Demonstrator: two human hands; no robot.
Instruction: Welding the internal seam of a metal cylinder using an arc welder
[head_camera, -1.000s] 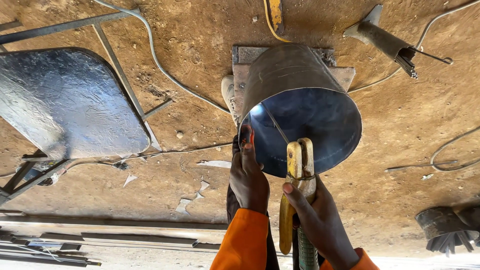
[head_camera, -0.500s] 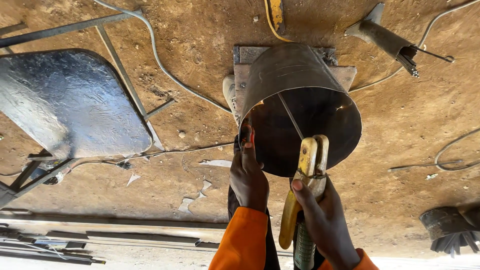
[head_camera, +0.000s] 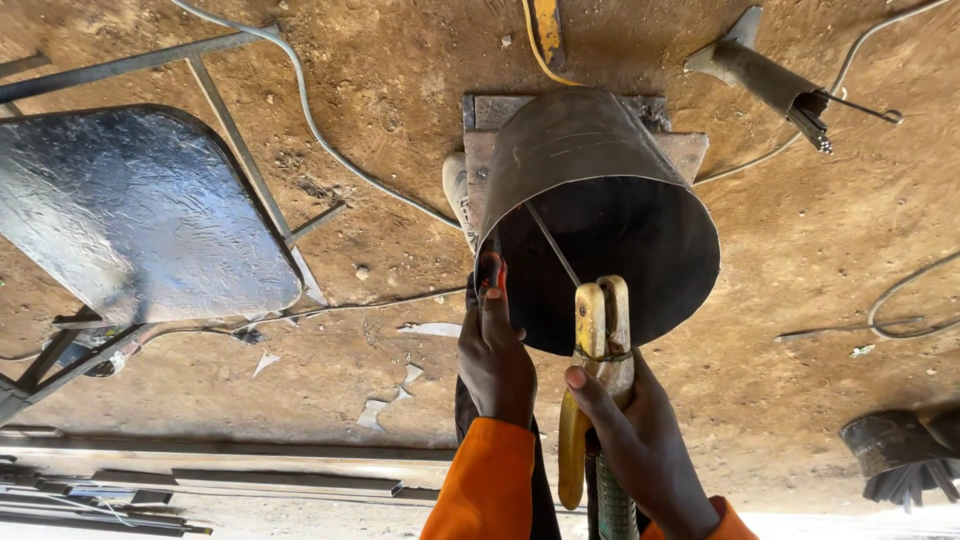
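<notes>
Metal cylinder (head_camera: 600, 190) sits right above both hands; left hand (head_camera: 495, 360) grips its rim, right hand (head_camera: 630, 430) wrapped around the yellow electrode holder (head_camera: 600, 340), rod poking inside.

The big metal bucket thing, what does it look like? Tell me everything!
The metal cone is a rolled sheet of dull grey steel, wider at its open, dark mouth, tilted toward the camera. It stands on flat metal plates on the dirt. The left hand grips its rim; a thin rod from the yellow holder pokes inside.
</notes>
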